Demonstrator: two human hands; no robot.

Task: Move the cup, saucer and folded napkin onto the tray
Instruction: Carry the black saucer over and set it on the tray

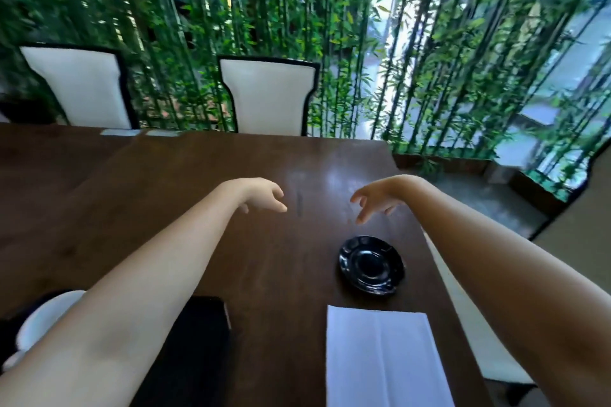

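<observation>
Both hands hang over the dark table (pixel 165 175), empty, fingers loosely spread and curled down. The left hand (pixel 261 196) and the right hand (pixel 375 201) touch nothing. The white folded napkin (pixel 380 357) lies at 6 o'clock from the right hand, near the table edge. The black glossy saucer (pixel 371 264) sits between them. A white cup (pixel 43 324) shows at 8 o'clock, partly hidden under the left forearm.

dark wood table (pixel 165 175) | two white chairs (pixel 267 96) | bamboo screen (pixel 231 10) | daylit windows (pixel 562 43)
</observation>
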